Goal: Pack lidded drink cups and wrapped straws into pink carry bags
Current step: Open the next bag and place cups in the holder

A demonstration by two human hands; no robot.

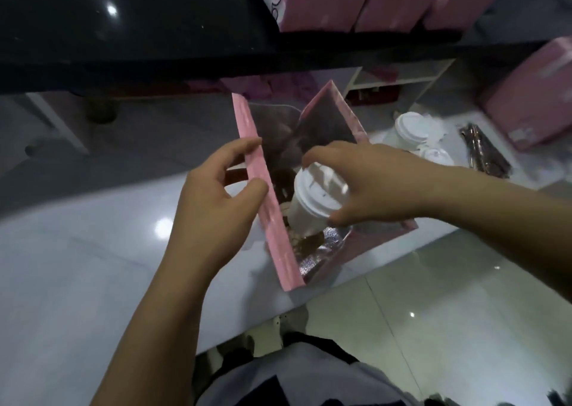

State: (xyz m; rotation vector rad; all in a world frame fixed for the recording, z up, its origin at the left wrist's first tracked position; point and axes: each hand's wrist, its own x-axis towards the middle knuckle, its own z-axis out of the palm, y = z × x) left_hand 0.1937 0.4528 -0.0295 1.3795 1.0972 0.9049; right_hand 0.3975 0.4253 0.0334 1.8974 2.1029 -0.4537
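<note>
A pink carry bag [272, 217] with a silver foil lining stands open on the pale counter. My left hand [213, 204] pinches its left rim between thumb and fingers. My right hand [365, 186] grips a white lidded drink cup [312, 201] by its lid, tilted, over the bag's mouth and partly inside it. More white lidded cups [411, 128] stand to the right, behind the bag. A bundle of dark wrapped straws [483, 148] lies further right.
Pink bags or boxes [371, 0] line the back, and another pink one [532, 96] sits at the far right. A black raised ledge [130, 34] crosses the top. The counter's front edge [309, 297] runs diagonally near my body, with tiled floor beyond.
</note>
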